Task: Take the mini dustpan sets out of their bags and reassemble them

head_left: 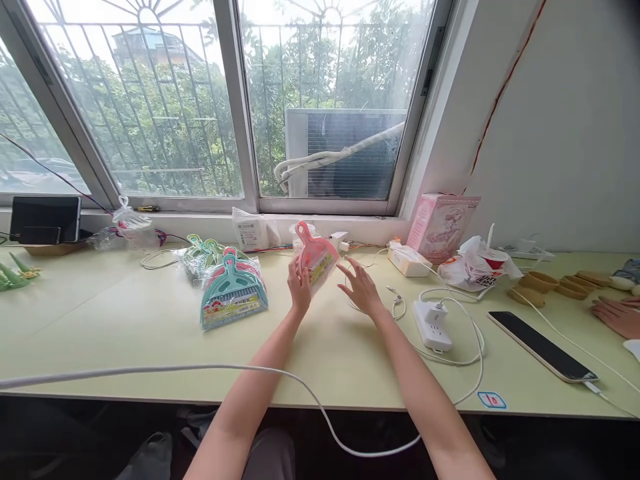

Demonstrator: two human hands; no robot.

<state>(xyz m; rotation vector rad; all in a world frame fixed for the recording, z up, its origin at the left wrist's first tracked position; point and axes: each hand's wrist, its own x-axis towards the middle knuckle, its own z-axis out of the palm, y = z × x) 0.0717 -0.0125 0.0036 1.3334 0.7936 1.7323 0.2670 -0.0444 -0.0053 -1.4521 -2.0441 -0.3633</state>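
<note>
My left hand [299, 283] grips a pink mini dustpan and brush set [317, 257] in clear wrapping by its left side, holding it tilted above the table. A printed label shows across its lower part. My right hand [363, 287] is just to the right of the set, fingers spread, with nothing in it. On the table to the left lies a stack of similar wrapped sets, a teal dustpan and brush set [233, 293] on top and pink edges beneath. Behind that stack are green wrapped sets [197, 257], partly hidden.
On the right are a white power strip [433, 327] with looping cables, a phone [543, 345], a pink box [443, 227] and a plastic bag [473, 267]. Another person's hand [617, 317] rests at the far right. A white cable [200, 368] hangs across the table's front.
</note>
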